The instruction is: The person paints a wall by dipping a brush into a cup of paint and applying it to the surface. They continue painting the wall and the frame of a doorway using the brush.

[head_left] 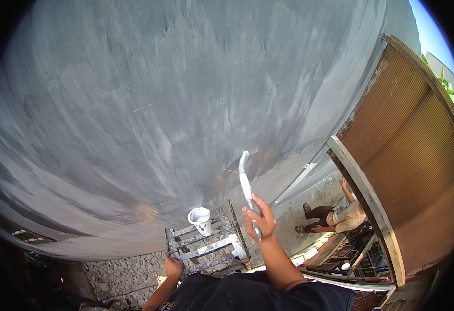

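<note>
In the head view, my right hand is closed around the handle of a paintbrush. The brush is coated in white, and its curved upper end is at the grey wall; whether it touches the surface is hard to tell. Lower down, my left hand grips the left edge of a paint-spattered slatted platform. A white bucket, its inside smeared white, stands upright on the platform's far slats, between my two hands.
Broken stones cover the ground at lower left. A brown corrugated sheet with a wooden beam rises at right. Below it, another person sits on the concrete strip, near metal bars.
</note>
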Demonstrator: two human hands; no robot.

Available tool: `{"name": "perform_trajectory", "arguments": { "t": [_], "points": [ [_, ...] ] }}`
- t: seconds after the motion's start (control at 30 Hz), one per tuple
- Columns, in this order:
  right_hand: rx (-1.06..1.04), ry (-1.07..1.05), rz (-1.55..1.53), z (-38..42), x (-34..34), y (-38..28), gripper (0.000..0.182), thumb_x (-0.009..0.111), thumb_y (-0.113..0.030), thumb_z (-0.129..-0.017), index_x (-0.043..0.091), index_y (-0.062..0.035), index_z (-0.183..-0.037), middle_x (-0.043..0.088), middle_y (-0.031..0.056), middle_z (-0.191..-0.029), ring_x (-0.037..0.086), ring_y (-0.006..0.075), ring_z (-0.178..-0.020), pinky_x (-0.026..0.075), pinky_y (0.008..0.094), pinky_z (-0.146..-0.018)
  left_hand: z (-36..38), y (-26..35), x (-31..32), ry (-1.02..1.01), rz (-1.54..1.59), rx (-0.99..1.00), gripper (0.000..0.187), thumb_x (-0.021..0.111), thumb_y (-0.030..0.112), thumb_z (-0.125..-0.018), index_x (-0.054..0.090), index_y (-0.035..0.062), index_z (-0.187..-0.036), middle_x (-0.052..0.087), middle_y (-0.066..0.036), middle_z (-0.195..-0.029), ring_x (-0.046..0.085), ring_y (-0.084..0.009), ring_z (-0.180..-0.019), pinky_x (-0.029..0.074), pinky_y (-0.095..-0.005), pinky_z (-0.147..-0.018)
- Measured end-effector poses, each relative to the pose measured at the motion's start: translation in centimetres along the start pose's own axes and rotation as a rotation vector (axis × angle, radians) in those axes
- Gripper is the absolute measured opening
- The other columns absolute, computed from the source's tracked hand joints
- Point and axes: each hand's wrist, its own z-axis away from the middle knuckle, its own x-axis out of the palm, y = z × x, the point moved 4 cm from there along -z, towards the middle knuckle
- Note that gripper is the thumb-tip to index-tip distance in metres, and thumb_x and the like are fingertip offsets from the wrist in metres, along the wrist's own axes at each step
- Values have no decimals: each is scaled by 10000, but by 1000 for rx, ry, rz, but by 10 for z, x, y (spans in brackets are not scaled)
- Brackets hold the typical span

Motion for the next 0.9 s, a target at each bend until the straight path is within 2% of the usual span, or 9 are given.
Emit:
{"name": "perform_trajectory", "arguments": {
  "t": [0.1,0.2,0.3,0.37,0.47,0.57,0.73,0.83,0.9],
  "points": [
    [-106,-257,-179,11,47,-49,243,761,17,-751,744,-44,-987,628,282,-1235,662,384,-1127,559,410,-963,-2,-9,4,15,-6,24,479,490,108,-984,348,-78,-1401,640,-377,-1011,642,-513,-937,494,-514,-792],
    [-105,-348,-373,17,61,-71,249,762,8,-761,750,-43,-1004,632,269,-1243,661,363,-1138,554,392,-974,-4,-9,5,11,-8,24,456,492,104,-980,352,-69,-1378,638,-375,-996,636,-520,-936,487,-524,-794],
    [18,-150,-296,10,37,-32,233,754,51,-743,742,-34,-960,659,257,-1209,695,361,-1070,576,375,-911,-4,-12,6,36,-13,65,431,494,111,-991,359,-62,-1362,636,-373,-981,621,-539,-935,472,-550,-803],
    [126,66,-194,2,-6,16,144,683,97,-785,679,23,-909,668,321,-1111,715,380,-990,588,392,-861,2,-8,0,28,-32,60,441,491,119,-996,352,-61,-1374,636,-371,-975,622,-537,-927,471,-550,-798],
    [238,279,32,3,-74,69,155,644,105,-810,690,22,-932,673,284,-1149,707,348,-1030,587,354,-825,0,-4,1,15,-56,60,467,490,138,-1002,340,-63,-1396,638,-365,-955,625,-530,-903,471,-548,-778],
    [119,279,277,-3,-85,65,181,645,97,-807,702,10,-956,661,288,-1171,707,367,-1016,594,359,-812,-2,0,-2,14,-42,49,498,493,156,-1005,331,-75,-1415,642,-354,-928,631,-520,-872,476,-541,-750],
    [-101,-169,32,23,39,-11,286,756,-22,-722,734,-56,-1005,646,297,-1193,721,381,-960,611,365,-756,-2,-3,0,-9,-34,15,519,494,163,-1006,328,-93,-1426,650,-350,-930,639,-511,-865,483,-536,-732],
    [-239,-356,-240,39,92,-78,246,711,-54,-787,728,-49,-1033,575,324,-1309,682,371,-1096,602,362,-834,-7,-16,7,-45,-27,-67,515,490,160,-1006,330,-88,-1428,648,-362,-949,639,-515,-878,485,-532,-746],
    [-224,-399,-318,36,100,-89,258,736,-39,-760,727,-42,-1018,587,321,-1296,690,368,-1080,598,366,-859,-10,-19,10,8,-26,105,503,492,161,-1006,338,-85,-1417,642,-377,-966,634,-523,-896,485,-528,-769]
  ]
}}
